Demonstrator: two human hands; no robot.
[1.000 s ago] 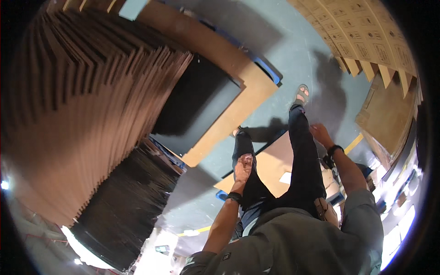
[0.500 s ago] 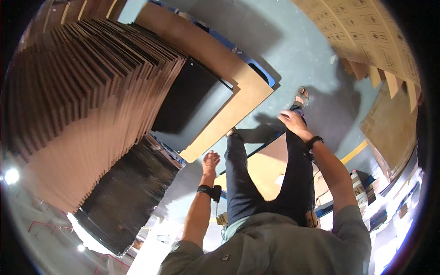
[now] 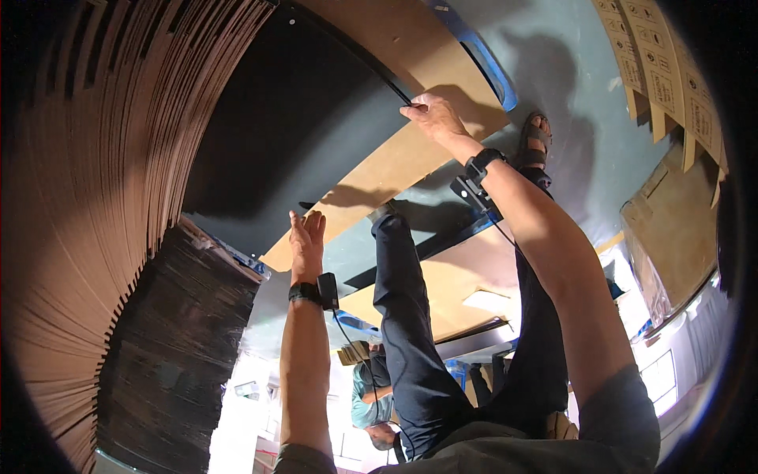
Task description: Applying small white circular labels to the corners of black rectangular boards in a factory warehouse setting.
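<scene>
A flat black panel (image 3: 276, 110) lies on a larger tan board (image 3: 410, 158) in front of me. My right hand (image 3: 436, 118) pinches the panel's right corner, where a thin dark edge meets my thumb and fingertips. My left hand (image 3: 306, 241) is at the near edge of the panel, fingers stretched and apart, with nothing held. Whether its fingertips touch the edge I cannot tell. Both wrists carry a black band with a small dark box.
On the left rises a tall stack of brown sheets (image 3: 150, 150), beside a dark wrapped block (image 3: 166, 340). A blue pallet edge (image 3: 493, 71) shows under the tan board. Printed cardboard (image 3: 663, 63) stands at the far right. Another person (image 3: 373, 399) is behind me.
My hands have come forward to the black panel, and my right hand has taken hold of its corner. The view has shifted closer to the panel and the brown stack.
</scene>
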